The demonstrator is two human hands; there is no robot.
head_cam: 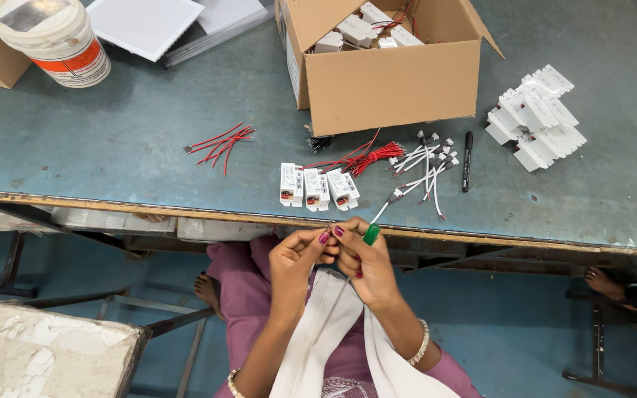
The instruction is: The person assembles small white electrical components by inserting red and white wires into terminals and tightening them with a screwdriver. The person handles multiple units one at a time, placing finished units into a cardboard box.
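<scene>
A green-handled screwdriver (371, 234) is being clenched in the right hand (369, 267), handle pointing up toward the worktop (149, 140). A small part, too tiny to identify, is being pinched by the left hand (294, 264) just beside it. Three white driver modules (318, 187) are lying just beyond both hands.

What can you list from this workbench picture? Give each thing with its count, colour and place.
open cardboard box: one, brown, bench top centre
small white plastic modules: three, bench front edge
loose red wires: one bunch, left of the box
white connector leads: one bunch, right of the modules
black marker pen: one, beside the leads
stacked white casings: one pile, far right
white plastic bucket: one, top left
green-handled screwdriver: one, in right hand
left hand: fingertips meeting the right
</scene>
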